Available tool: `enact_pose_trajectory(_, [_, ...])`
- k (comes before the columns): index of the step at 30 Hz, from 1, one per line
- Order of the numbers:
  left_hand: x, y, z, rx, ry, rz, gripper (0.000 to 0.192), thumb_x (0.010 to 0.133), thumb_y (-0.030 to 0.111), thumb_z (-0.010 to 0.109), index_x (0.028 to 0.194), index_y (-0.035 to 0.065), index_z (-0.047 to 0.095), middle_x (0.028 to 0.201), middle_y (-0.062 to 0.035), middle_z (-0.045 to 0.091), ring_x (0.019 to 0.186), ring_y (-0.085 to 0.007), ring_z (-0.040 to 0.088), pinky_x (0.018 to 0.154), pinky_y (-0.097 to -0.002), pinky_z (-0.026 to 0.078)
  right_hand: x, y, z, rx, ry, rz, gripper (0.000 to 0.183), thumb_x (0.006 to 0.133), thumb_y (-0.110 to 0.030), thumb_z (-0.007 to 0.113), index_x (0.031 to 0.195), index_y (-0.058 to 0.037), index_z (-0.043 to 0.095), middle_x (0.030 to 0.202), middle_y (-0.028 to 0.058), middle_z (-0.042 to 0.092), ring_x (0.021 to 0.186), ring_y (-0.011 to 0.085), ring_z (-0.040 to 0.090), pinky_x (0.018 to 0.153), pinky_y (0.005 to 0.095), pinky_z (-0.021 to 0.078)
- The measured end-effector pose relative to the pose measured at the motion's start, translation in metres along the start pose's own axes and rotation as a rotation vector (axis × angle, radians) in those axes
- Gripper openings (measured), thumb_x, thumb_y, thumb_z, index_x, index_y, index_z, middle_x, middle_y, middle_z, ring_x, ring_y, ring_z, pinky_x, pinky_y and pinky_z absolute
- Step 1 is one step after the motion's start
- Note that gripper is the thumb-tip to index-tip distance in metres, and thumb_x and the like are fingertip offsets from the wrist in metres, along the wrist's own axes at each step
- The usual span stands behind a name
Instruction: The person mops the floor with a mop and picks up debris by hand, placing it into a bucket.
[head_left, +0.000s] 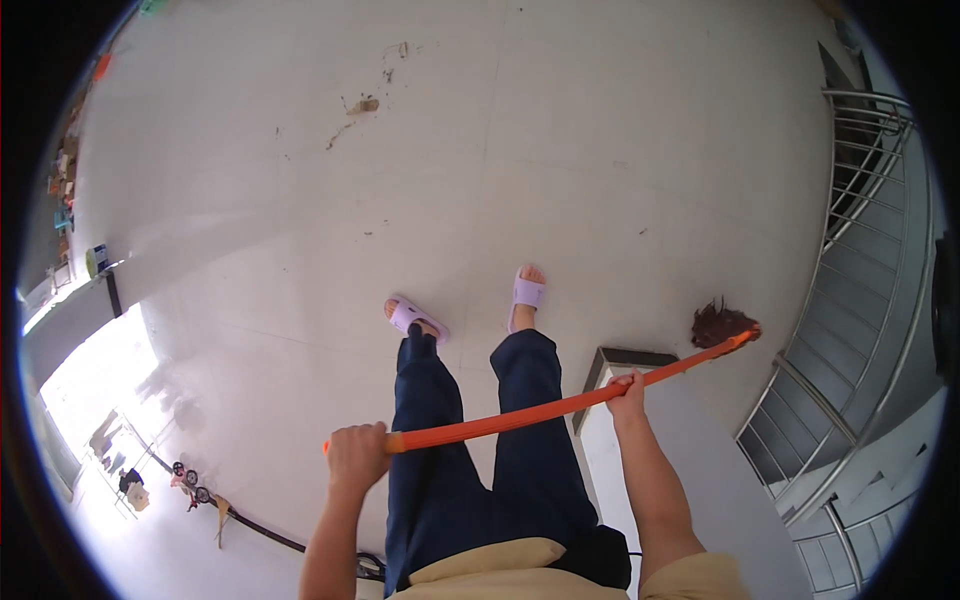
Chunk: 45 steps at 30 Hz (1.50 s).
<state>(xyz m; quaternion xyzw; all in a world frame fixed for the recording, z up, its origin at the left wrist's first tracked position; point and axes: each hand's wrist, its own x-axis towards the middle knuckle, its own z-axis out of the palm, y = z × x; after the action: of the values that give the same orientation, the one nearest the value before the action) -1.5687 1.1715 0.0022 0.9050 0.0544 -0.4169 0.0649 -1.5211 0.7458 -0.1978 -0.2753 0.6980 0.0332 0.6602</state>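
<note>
Both hands grip one long orange broom handle (510, 420) that slants across my legs. My left hand (358, 459) is wrapped around its upper end, near a paler orange collar. Farther along the shaft, my right hand (627, 391) holds it just above the corner of a white pillar. At the far right end the dark brown broom head (721, 324) meets the pale floor (480, 187), its bristles splayed. Small heaps of dirt and litter (364, 106) lie on the floor ahead of me, with scattered crumbs nearer my feet.
A white pillar (675, 420) with a dark base stands close by my right side. Beyond it runs a stainless steel stair railing (847, 315). To the left are a bright doorway (97, 375), a drying rack with clothes and a small child's bike (187, 480) along the wall.
</note>
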Motion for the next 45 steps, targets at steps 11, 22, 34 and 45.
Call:
enact_pose_trajectory(11, [-0.056, -0.075, -0.025, 0.137, -0.049, -0.032, 0.013, 0.07, 0.011, 0.056, 0.067, 0.0109, 0.044, 0.058, -0.0032, 0.047, 0.058, -0.0209, 0.052, 0.053, -0.0339, 0.04, 0.02, 0.158, 0.035, -0.19, 0.036, 0.106, 0.028, 0.082, -0.019, 0.046, 0.058, -0.0135, 0.034, 0.047, -0.0019, 0.033, 0.039, 0.014, 0.035, 0.042, 0.0277, 0.0337])
enact_pose_trajectory(22, [-0.193, -0.164, 0.094, -0.374, -0.101, -0.631, 0.027, 0.061, 0.019, 0.071, 0.065, 0.0046, 0.049, 0.06, -0.018, 0.054, 0.063, -0.0394, 0.053, 0.055, -0.0459, 0.04, -0.044, 0.355, 0.134, -0.56, -0.136, 0.05, 0.014, 0.075, -0.012, 0.055, 0.075, -0.0093, 0.042, 0.055, 0.0039, 0.042, 0.044, 0.0146, 0.044, 0.041, 0.0295, 0.0419])
enact_pose_trajectory(34, [-0.3, -0.127, 0.235, -0.728, -0.112, -0.892, 0.043, 0.071, 0.038, 0.064, 0.066, -0.0047, 0.059, 0.058, -0.0208, 0.057, 0.05, -0.0282, 0.055, 0.047, -0.0393, 0.043, -0.152, 0.437, 0.132, -0.729, -0.499, 0.409, 0.023, 0.075, -0.024, 0.06, 0.065, -0.0132, 0.041, 0.05, -0.0027, 0.04, 0.043, 0.0098, 0.039, 0.044, 0.0259, 0.0346])
enact_pose_trajectory(45, [-0.294, -0.18, 0.29, -0.327, 0.058, -0.863, 0.022, 0.064, 0.022, 0.067, 0.067, 0.0049, 0.053, 0.069, -0.0115, 0.054, 0.07, -0.0324, 0.052, 0.061, -0.0423, 0.042, -0.197, 0.359, 0.109, -0.581, -0.705, 0.646, 0.031, 0.078, -0.016, 0.054, 0.054, -0.0145, 0.034, 0.05, -0.0018, 0.035, 0.053, 0.0126, 0.039, 0.064, 0.0294, 0.0357])
